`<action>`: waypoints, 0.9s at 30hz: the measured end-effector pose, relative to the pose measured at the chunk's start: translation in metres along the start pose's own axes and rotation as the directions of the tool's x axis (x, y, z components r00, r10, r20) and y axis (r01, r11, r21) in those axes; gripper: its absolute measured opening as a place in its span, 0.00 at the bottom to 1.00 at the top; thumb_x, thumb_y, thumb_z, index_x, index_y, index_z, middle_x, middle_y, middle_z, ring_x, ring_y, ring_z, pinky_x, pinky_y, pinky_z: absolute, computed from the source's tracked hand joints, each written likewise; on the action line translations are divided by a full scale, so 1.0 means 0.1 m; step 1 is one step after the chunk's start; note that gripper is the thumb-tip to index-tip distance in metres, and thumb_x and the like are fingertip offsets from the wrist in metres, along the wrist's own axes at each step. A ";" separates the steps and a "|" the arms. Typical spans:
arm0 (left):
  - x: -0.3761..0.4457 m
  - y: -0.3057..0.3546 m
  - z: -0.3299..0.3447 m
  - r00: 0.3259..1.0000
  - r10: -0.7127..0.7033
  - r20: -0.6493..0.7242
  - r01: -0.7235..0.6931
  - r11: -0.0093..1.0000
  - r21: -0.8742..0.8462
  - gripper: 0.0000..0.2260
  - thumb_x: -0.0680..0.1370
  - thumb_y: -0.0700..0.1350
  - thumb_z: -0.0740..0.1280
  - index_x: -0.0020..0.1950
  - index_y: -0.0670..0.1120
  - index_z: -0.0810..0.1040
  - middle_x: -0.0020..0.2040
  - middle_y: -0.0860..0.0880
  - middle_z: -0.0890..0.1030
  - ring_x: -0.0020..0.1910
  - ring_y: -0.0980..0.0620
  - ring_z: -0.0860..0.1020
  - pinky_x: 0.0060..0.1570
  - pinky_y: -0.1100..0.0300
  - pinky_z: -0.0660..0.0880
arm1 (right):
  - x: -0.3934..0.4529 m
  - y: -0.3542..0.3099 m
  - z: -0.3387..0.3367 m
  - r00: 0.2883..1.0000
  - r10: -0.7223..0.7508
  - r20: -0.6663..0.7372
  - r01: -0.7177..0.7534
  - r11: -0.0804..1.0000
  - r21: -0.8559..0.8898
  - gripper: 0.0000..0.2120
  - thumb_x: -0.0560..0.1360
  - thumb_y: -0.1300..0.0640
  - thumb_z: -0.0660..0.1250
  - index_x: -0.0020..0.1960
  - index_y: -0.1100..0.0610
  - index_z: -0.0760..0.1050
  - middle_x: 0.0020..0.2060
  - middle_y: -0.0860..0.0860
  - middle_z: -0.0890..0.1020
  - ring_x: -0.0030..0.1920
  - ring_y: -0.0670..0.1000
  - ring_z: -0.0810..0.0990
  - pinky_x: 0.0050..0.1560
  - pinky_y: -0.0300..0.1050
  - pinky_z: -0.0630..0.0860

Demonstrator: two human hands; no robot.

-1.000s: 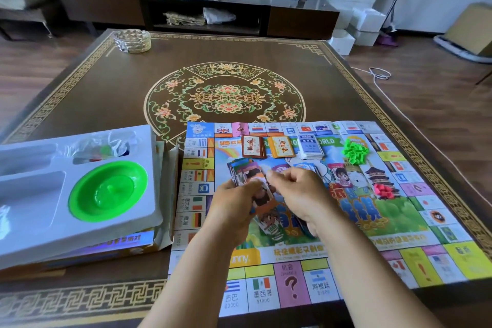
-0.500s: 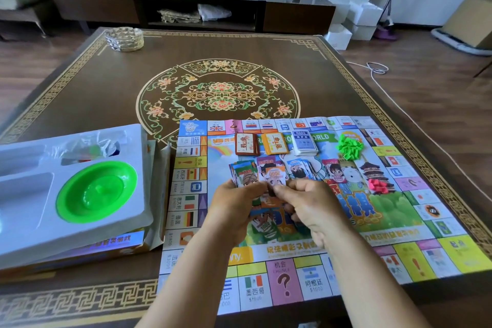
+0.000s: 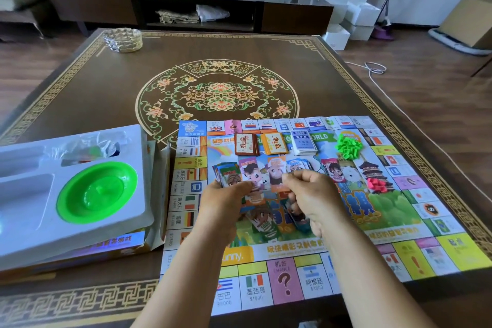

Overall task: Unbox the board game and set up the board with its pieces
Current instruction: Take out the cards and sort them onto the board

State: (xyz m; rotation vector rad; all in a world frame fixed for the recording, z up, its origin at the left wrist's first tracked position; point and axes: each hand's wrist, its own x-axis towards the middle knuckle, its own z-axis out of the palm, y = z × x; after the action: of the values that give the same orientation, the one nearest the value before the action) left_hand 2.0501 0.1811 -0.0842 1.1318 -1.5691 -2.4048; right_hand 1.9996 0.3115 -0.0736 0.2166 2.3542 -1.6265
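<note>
1. The game board point(image 3: 306, 255) lies flat on the near right part of the dark patterned table point(image 3: 239, 45), its near edge at the table's front border
2. Above the board's middle, the left hand point(image 3: 223, 202) grips a fanned stack of play-money notes point(image 3: 231, 176), fingers curled round it; the right hand point(image 3: 311, 194) pinches a note at the fan's right end, with more notes tucked under its palm
3. At 12 o'clock from the hands, three card decks sit in a row on the board: a brown deck point(image 3: 247, 144), an orange deck point(image 3: 275, 143) and a blue-white deck point(image 3: 303, 142)
4. At 1 o'clock lies a heap of green plastic houses point(image 3: 347, 144); at 3 o'clock, a smaller heap of pink pieces point(image 3: 376, 185)
5. At 9 o'clock, off the board, a white plastic tray point(image 3: 127, 194) rests on the game box point(image 3: 111, 243), holding a green bowl point(image 3: 97, 192) and a clear bag of pieces point(image 3: 90, 149)
6. At 11 o'clock, in the table's far corner, stands a glass ashtray point(image 3: 123, 39)
</note>
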 end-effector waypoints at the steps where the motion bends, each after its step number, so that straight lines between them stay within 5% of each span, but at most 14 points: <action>1: 0.01 0.01 -0.02 1.000 -0.001 -0.026 0.000 1.000 -0.015 0.05 0.74 0.34 0.69 0.46 0.40 0.75 0.37 0.42 0.81 0.26 0.49 0.79 0.22 0.63 0.73 | 0.04 -0.01 0.00 0.999 -0.020 -0.028 0.018 0.999 -0.040 0.07 0.75 0.56 0.68 0.41 0.58 0.78 0.27 0.51 0.75 0.25 0.48 0.69 0.27 0.40 0.66; 6: 0.01 0.08 -0.11 0.997 -0.004 -0.072 0.000 0.998 -0.061 0.06 0.74 0.34 0.68 0.46 0.42 0.73 0.35 0.43 0.80 0.25 0.50 0.78 0.20 0.63 0.72 | 0.20 -0.11 0.25 0.998 -0.048 0.032 0.055 0.959 -0.280 0.09 0.74 0.56 0.68 0.42 0.62 0.80 0.40 0.56 0.84 0.40 0.54 0.80 0.34 0.40 0.70; 12: 0.00 0.10 -0.15 0.998 0.002 -0.061 -0.005 0.999 -0.040 0.05 0.75 0.34 0.67 0.44 0.42 0.74 0.34 0.43 0.80 0.27 0.47 0.78 0.23 0.61 0.74 | 0.30 -0.13 0.50 0.999 -0.036 0.041 0.049 0.919 -0.390 0.11 0.72 0.51 0.70 0.42 0.59 0.78 0.39 0.54 0.83 0.39 0.53 0.81 0.41 0.47 0.76; 14: 0.00 0.10 -0.15 0.998 0.004 -0.059 -0.006 0.999 -0.043 0.05 0.74 0.34 0.67 0.45 0.42 0.75 0.35 0.43 0.80 0.28 0.47 0.78 0.23 0.61 0.74 | 0.25 -0.14 0.48 0.997 -0.070 0.040 0.080 0.906 -0.415 0.14 0.74 0.48 0.67 0.42 0.60 0.77 0.35 0.53 0.81 0.37 0.53 0.79 0.36 0.45 0.73; 17: 0.01 0.09 -0.14 0.999 0.006 -0.051 -0.008 0.999 -0.044 0.05 0.74 0.33 0.69 0.43 0.42 0.75 0.35 0.43 0.81 0.28 0.48 0.78 0.21 0.63 0.73 | 0.12 -0.16 0.41 0.995 -0.079 0.064 0.095 0.951 -0.295 0.18 0.75 0.44 0.64 0.39 0.59 0.74 0.31 0.52 0.76 0.33 0.51 0.72 0.32 0.43 0.65; 20: -0.01 0.07 -0.11 1.000 0.010 -0.025 -0.010 1.000 -0.026 0.06 0.73 0.33 0.70 0.42 0.42 0.75 0.35 0.44 0.81 0.29 0.48 0.79 0.20 0.65 0.72 | 0.00 -0.13 0.35 0.991 -0.088 0.105 0.105 0.980 -0.168 0.17 0.73 0.46 0.69 0.41 0.62 0.78 0.38 0.56 0.82 0.38 0.50 0.76 0.36 0.42 0.69; 27: -0.01 0.01 -0.05 1.000 -0.015 0.020 0.015 1.000 0.027 0.05 0.71 0.33 0.71 0.42 0.40 0.78 0.34 0.42 0.83 0.30 0.46 0.82 0.26 0.60 0.76 | -0.08 0.02 0.24 0.994 -0.078 0.081 0.093 0.978 -0.189 0.15 0.74 0.49 0.69 0.39 0.61 0.80 0.42 0.58 0.84 0.45 0.55 0.81 0.35 0.39 0.67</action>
State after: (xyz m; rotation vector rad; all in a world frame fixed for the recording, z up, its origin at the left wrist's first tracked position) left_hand 2.0536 0.1768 -0.0839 1.1309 -1.6099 -2.4196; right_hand 2.0113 0.2906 -0.0807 0.0163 2.4746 -1.4041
